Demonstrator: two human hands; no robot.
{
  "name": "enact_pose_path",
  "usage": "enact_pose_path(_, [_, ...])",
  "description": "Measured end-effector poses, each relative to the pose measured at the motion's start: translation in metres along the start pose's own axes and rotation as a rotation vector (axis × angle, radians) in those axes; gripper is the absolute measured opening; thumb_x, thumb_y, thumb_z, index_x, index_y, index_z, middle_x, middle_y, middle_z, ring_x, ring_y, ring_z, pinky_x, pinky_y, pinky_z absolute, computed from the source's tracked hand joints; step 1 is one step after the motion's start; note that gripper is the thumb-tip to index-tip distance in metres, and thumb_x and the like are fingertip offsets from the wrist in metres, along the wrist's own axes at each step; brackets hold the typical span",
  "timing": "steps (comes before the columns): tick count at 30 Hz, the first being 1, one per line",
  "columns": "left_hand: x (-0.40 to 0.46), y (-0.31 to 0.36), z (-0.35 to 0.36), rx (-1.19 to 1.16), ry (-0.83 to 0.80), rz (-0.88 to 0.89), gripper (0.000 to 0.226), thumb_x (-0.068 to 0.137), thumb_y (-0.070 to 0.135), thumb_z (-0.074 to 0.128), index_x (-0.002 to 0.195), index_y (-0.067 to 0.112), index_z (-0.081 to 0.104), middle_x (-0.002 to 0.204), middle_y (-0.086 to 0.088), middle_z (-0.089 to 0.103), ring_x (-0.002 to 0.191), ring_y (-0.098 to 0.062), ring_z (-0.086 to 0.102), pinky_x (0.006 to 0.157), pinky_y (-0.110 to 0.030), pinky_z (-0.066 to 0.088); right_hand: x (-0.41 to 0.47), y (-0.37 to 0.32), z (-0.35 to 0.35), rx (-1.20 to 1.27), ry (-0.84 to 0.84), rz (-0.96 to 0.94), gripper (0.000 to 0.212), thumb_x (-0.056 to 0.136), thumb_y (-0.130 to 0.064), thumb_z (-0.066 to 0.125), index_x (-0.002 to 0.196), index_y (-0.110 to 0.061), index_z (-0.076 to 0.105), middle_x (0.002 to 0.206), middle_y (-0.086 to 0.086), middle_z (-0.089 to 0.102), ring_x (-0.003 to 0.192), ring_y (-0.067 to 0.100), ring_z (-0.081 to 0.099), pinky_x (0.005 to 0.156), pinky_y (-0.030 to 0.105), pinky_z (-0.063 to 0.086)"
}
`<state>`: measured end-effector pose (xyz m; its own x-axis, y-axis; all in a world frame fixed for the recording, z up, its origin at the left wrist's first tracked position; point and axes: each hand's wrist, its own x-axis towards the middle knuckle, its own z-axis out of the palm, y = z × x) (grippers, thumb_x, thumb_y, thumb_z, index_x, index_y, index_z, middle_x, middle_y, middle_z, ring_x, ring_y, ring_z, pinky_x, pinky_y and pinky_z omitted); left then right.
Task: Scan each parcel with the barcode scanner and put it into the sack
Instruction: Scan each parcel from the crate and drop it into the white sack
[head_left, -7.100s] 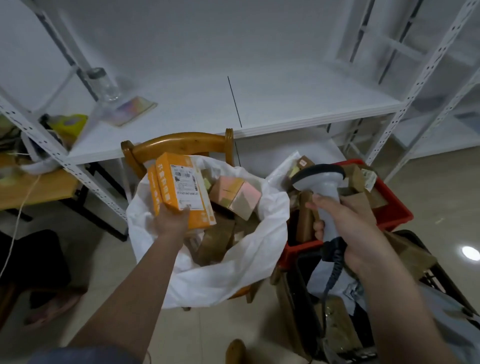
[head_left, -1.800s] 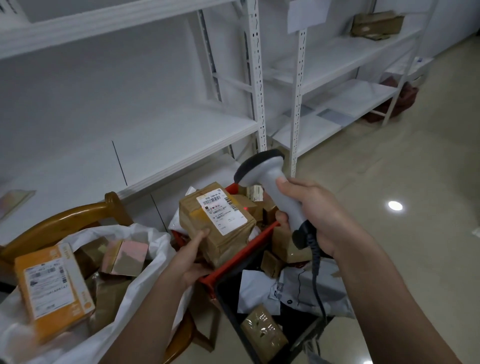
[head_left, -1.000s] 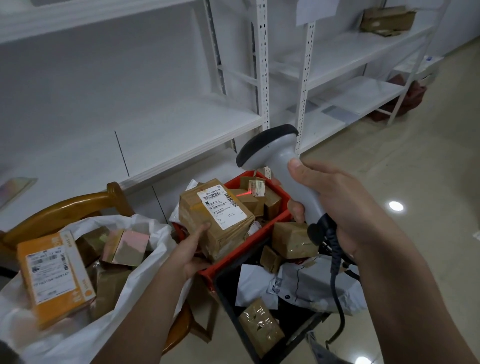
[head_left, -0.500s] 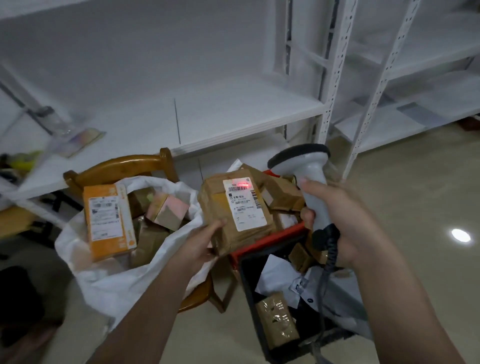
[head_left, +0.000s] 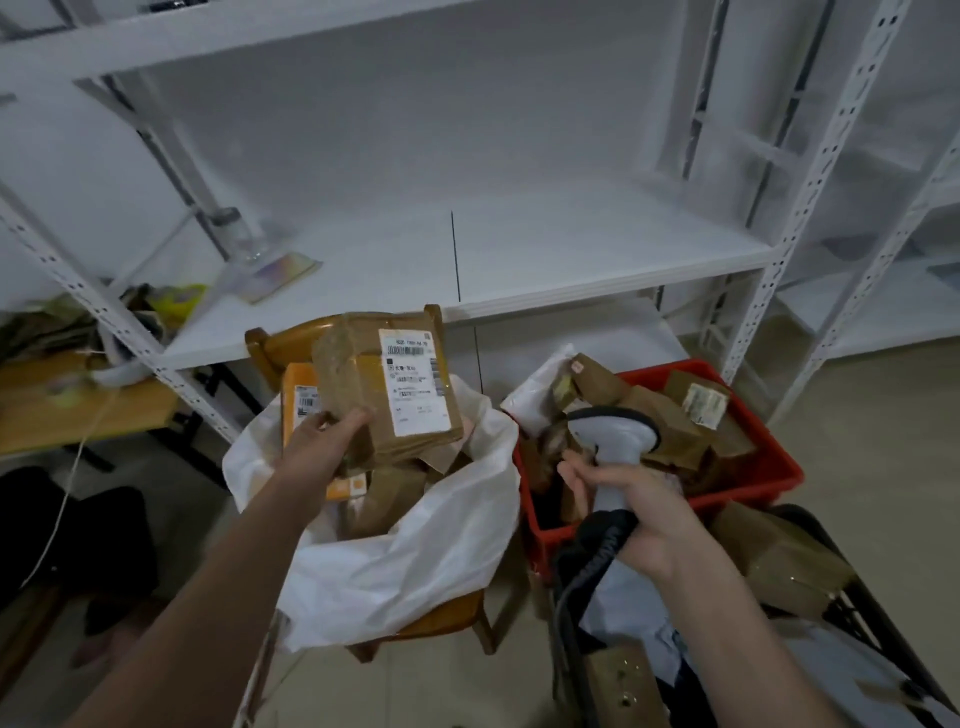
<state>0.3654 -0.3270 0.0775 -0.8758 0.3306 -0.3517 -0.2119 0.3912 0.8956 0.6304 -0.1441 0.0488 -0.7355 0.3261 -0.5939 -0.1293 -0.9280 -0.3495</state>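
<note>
- Head view: left hand (head_left: 322, 441) grips a brown taped cardboard parcel (head_left: 389, 395) over the white plastic sack (head_left: 415, 551).
- Right hand (head_left: 634, 514) clasps the grey handheld barcode scanner (head_left: 615, 441) above the red plastic crate (head_left: 769, 467).

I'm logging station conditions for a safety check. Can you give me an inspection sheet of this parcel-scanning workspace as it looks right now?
Surface: white shelf board behind the work area, mostly bare; tiled floor below.
Job's things: brown parcel with white label held above the open white sack; orange box and other parcels already in the sack; red crate full of brown parcels.
Clutter: clear bottle and a flat card on the shelf, blurred items at far left.
Hands: left hand grips the parcel; right hand grips the barcode scanner.
Cables: black scanner cable hanging down; thin pale cord at left.
Surroundings: wooden chair supporting the sack, white metal racking.
</note>
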Motion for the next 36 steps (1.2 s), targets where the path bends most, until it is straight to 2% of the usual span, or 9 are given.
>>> enact_pose_path(3, [0.026, -0.014, -0.009, 0.131, -0.079, -0.019, 0.051, 0.084, 0.04, 0.069, 0.126, 0.013, 0.058, 0.12, -0.009, 0.064, 0.105, -0.028, 0.062, 0.093, -0.046, 0.052, 0.022, 0.015, 0.005, 0.052, 0.033, -0.019, 0.051, 0.072, 0.009, 0.066, 0.122, 0.003, 0.062, 0.106, 0.021, 0.073, 0.092, 0.025, 0.075, 0.056, 0.028, 0.059])
enact_pose_path(8, [0.068, -0.019, -0.022, 0.393, -0.196, 0.133, 0.049, 0.084, 0.031, 0.071, 0.128, 0.016, 0.056, 0.101, 0.009, 0.059, 0.09, -0.013, 0.058, 0.064, -0.022, 0.045, 0.061, 0.051, 0.025, 0.087, 0.132, -0.069, 0.023, 0.074, 0.006, 0.065, 0.095, 0.002, 0.07, 0.088, 0.017, 0.068, 0.078, 0.026, 0.067, 0.06, 0.032, 0.06])
enact_pose_path(12, [0.09, -0.023, -0.034, 0.541, -0.312, 0.348, 0.077, 0.079, 0.024, 0.077, 0.146, 0.024, 0.038, 0.127, 0.004, 0.049, 0.117, -0.018, 0.05, 0.09, -0.031, 0.044, 0.094, 0.085, 0.038, 0.142, 0.222, -0.086, 0.042, 0.092, 0.002, 0.058, 0.133, 0.0, 0.056, 0.116, 0.017, 0.062, 0.091, 0.024, 0.064, 0.096, 0.038, 0.055])
enact_pose_path(15, [0.098, -0.019, -0.037, 0.647, -0.354, 0.507, 0.098, 0.078, 0.014, 0.078, 0.153, 0.036, 0.019, 0.15, -0.004, 0.031, 0.133, -0.026, 0.037, 0.102, -0.033, 0.036, 0.109, 0.098, 0.042, 0.134, 0.276, -0.086, 0.044, 0.095, -0.003, 0.057, 0.139, -0.002, 0.051, 0.124, 0.016, 0.061, 0.095, 0.024, 0.064, 0.083, 0.039, 0.058])
enact_pose_path(19, [0.103, -0.021, -0.033, 0.74, -0.377, 0.605, 0.092, 0.074, 0.015, 0.081, 0.148, 0.034, 0.03, 0.15, -0.002, 0.036, 0.132, -0.024, 0.042, 0.097, -0.03, 0.039, 0.127, 0.103, 0.042, 0.115, 0.378, -0.118, 0.05, 0.093, -0.009, 0.062, 0.14, -0.003, 0.045, 0.107, 0.013, 0.068, 0.088, 0.018, 0.067, 0.07, 0.032, 0.062])
enact_pose_path(23, [0.105, -0.023, -0.026, 0.726, -0.424, 0.601, 0.08, 0.08, 0.017, 0.077, 0.145, 0.035, 0.034, 0.149, 0.001, 0.039, 0.129, -0.022, 0.046, 0.088, -0.024, 0.041, 0.144, 0.099, 0.041, 0.123, 0.428, -0.142, 0.053, 0.092, -0.013, 0.068, 0.139, -0.005, 0.047, 0.123, 0.012, 0.065, 0.108, 0.017, 0.065, 0.109, 0.039, 0.044])
enact_pose_path(29, [0.109, -0.037, -0.031, 0.639, -0.408, 0.603, 0.075, 0.083, 0.014, 0.075, 0.144, 0.032, 0.037, 0.147, 0.002, 0.042, 0.127, -0.021, 0.048, 0.093, -0.03, 0.049, 0.165, 0.095, 0.04, 0.007, 0.582, -0.069, 0.009, 0.092, -0.007, 0.067, 0.094, 0.001, 0.066, 0.081, 0.006, 0.061, 0.075, 0.012, 0.059, 0.103, 0.03, 0.048])
enact_pose_path(32, [0.109, -0.044, -0.029, 0.684, -0.339, 0.636, 0.076, 0.082, 0.014, 0.075, 0.144, 0.032, 0.037, 0.15, 0.002, 0.038, 0.129, -0.022, 0.045, 0.092, -0.026, 0.046, 0.16, 0.091, 0.037, -0.051, 0.517, -0.084, 0.009, 0.09, -0.007, 0.069, 0.084, -0.003, 0.064, 0.076, 0.005, 0.058, 0.069, 0.012, 0.056, 0.088, 0.027, 0.052])
enact_pose_path(36, [0.11, -0.051, -0.025, 0.702, -0.276, 0.671, 0.076, 0.079, 0.009, 0.075, 0.144, 0.027, 0.039, 0.15, -0.002, 0.036, 0.133, -0.026, 0.041, 0.104, -0.046, 0.045, 0.148, 0.078, 0.04, -0.262, 0.476, -0.155, 0.023, 0.08, -0.012, 0.079, 0.08, -0.007, 0.056, 0.06, 0.005, 0.056, 0.056, 0.017, 0.058, 0.073, 0.033, 0.054])
